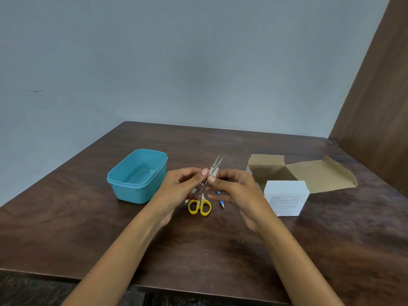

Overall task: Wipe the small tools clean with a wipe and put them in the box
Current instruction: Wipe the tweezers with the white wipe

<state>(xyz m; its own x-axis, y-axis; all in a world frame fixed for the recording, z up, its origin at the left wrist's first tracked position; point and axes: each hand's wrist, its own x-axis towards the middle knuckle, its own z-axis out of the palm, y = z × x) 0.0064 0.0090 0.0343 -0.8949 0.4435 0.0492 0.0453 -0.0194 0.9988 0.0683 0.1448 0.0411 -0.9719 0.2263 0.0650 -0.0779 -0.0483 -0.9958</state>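
Note:
My left hand [183,186] and my right hand [234,188] meet above the table's middle. Between their fingertips they pinch a thin silvery sachet or wipe packet [216,166] that stands upright; I cannot tell if it is torn open. Below the hands lie yellow-handled scissors [199,207], a small blue-handled tool [220,200] and a small metal tool [193,191], partly hidden by my fingers. An empty teal plastic box [136,175] stands to the left.
An opened cardboard carton [313,173] with a white printed front [284,199] sits on the right of the dark wooden table [220,250]. A wooden panel [375,96] rises at the far right. A grey wall is behind.

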